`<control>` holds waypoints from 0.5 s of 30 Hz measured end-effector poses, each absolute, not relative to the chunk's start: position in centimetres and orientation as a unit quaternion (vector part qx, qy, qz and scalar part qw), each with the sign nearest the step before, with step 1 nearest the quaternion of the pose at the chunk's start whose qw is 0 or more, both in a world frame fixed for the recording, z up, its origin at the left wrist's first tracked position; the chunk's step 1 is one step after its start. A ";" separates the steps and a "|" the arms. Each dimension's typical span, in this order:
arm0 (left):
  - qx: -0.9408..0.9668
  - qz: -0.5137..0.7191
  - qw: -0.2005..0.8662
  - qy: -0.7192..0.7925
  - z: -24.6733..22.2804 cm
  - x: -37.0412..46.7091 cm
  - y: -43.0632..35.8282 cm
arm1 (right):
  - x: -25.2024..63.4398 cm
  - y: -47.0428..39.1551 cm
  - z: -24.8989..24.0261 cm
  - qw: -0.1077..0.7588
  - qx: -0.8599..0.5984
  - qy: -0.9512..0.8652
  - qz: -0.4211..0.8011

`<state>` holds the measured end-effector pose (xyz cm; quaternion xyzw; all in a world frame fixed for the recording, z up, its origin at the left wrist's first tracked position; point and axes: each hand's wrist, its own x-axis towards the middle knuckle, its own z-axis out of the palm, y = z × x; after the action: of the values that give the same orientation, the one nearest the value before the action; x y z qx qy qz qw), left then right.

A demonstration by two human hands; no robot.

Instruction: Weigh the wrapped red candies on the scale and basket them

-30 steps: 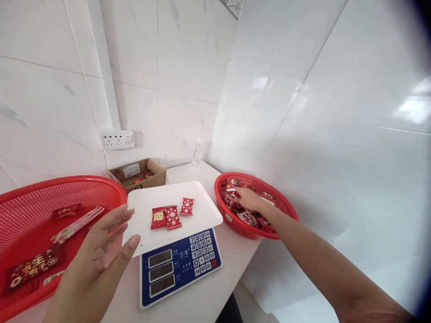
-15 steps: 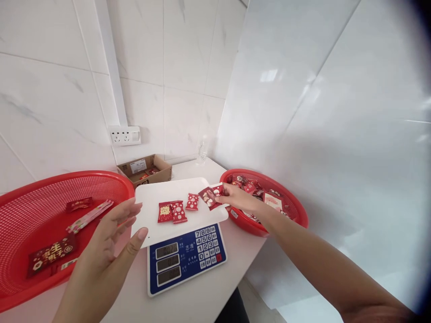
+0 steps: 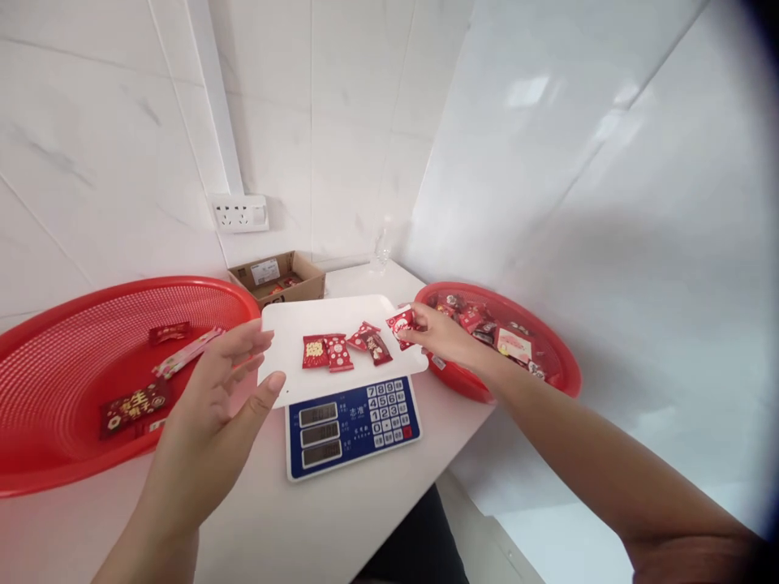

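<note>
My right hand (image 3: 439, 331) pinches a red-and-white candy packet (image 3: 402, 324) above the right edge of the white weighing pan (image 3: 286, 320). Several small red wrapped candies (image 3: 338, 352) lie on the pan, and a darker red packet (image 3: 378, 348) rests partly over one of them. At the pan's left edge my left hand (image 3: 222, 397) is open, its fingers spread and holding nothing. Below the pan is the blue panel of the digital scale (image 3: 353, 428), with three displays and a keypad. The digits are too faint to read.
A large red basket (image 3: 152, 290) with several snack packets stands at left. Another red basket (image 3: 565, 365), full of packets, is at right by the wall. Behind the pan are a cardboard box (image 3: 310, 280) and a clear plastic object (image 3: 381, 247). A wall socket (image 3: 240, 213) sits above.
The darker red packet has left my right hand and now lies on the pan with the candies. My right hand still holds a red-and-white packet. The whole view has shifted slightly.
</note>
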<state>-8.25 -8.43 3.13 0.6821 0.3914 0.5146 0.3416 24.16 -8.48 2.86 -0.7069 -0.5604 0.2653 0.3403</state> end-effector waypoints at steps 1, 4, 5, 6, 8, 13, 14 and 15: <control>0.685 0.522 0.337 0.380 3.3 -8.2 -8.6 | 24.1 -8.7 2.8 0.333 -0.714 -0.559 0.258; 0.691 0.534 0.331 0.357 3.6 -8.1 -8.9 | 23.9 -9.6 3.2 0.316 -0.737 -0.557 0.216; 0.691 0.538 0.329 0.353 3.7 -8.1 -8.9 | 23.8 -10.1 3.5 0.314 -0.741 -0.559 0.200; 0.691 0.542 0.327 0.349 3.7 -8.1 -8.8 | 23.7 -10.6 3.9 0.311 -0.741 -0.566 0.185; 0.689 0.553 0.320 0.341 3.7 -8.1 -8.7 | 23.6 -11.8 4.8 0.303 -0.737 -0.585 0.149; 0.644 0.607 0.315 0.343 4.1 -7.8 -8.9 | 23.7 -15.5 6.7 0.317 -0.734 -0.599 0.036; 0.632 0.623 0.312 0.341 4.2 -7.7 -9.0 | 23.7 -16.3 6.9 0.327 -0.731 -0.598 0.000; 0.620 0.634 0.313 0.340 4.4 -7.7 -9.1 | 23.9 -17.1 7.0 0.336 -0.727 -0.597 -0.037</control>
<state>-7.67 -9.06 4.36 0.6199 0.3404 0.6341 0.3127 23.87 -17.15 7.01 -0.7275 -0.5971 -0.0375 0.3359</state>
